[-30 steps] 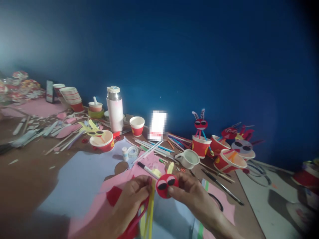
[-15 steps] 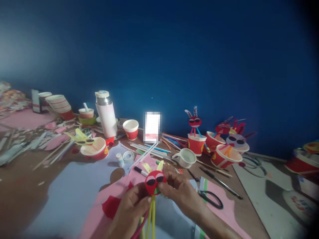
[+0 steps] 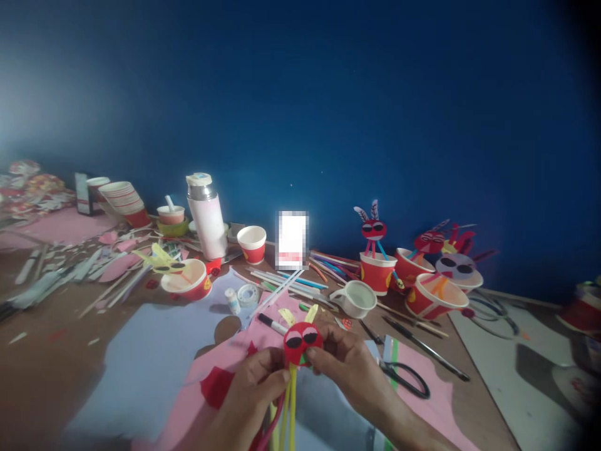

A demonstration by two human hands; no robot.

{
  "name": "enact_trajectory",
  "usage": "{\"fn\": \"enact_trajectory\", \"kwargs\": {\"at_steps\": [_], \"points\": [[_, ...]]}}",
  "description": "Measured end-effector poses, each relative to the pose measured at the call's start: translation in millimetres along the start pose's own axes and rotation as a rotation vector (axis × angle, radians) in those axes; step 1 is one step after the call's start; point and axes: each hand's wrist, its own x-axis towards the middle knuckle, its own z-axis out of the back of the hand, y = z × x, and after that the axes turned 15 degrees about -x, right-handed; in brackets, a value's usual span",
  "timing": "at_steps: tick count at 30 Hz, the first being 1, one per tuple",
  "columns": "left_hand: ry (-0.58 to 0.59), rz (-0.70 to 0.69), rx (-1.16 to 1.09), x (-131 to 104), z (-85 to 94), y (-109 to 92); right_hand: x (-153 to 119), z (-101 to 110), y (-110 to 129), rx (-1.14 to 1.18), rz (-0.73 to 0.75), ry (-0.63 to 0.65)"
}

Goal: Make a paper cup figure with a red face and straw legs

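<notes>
A round red paper face [image 3: 297, 356] with pink-lidded black eyes, pale yellow ears and a bit of green near its mouth is held up between my hands. My left hand [image 3: 258, 382] pinches its lower left edge. On the right side, my right hand [image 3: 345, 360] grips it, thumb over the front by the green piece. Yellow strips [image 3: 292, 407] and a dark pink strip hang below the face. Under my hands lie pink paper [image 3: 188, 401] and red paper scraps [image 3: 217, 385]. A black-and-white marker [image 3: 273, 323] lies just behind the face.
Black-handled scissors [image 3: 408, 379] and a black pen [image 3: 425, 347] lie to the right. Behind stand a white cup [image 3: 357, 300], a flask [image 3: 207, 225], paper cups [image 3: 251, 245] and a red-faced figure in a cup [image 3: 374, 230]. Paper strips [image 3: 282, 285] lie across the middle.
The whole view has shifted, so everything appears slightly further right. Both hands keep the same hold on the red paper face.
</notes>
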Motion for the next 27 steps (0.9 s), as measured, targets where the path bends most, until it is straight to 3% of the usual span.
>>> {"fn": "enact_trajectory", "kwargs": {"at_steps": [9, 27], "points": [[-0.006, 0.029, -0.005, -18.9, -26.2, -22.7, 0.3, -1.8, -4.1, 0.086, 0.032, 0.034], [-0.046, 0.066, 0.048, -22.2, -27.3, -19.7, -4.4, -4.7, -7.0, -0.035, 0.041, 0.001]]}}
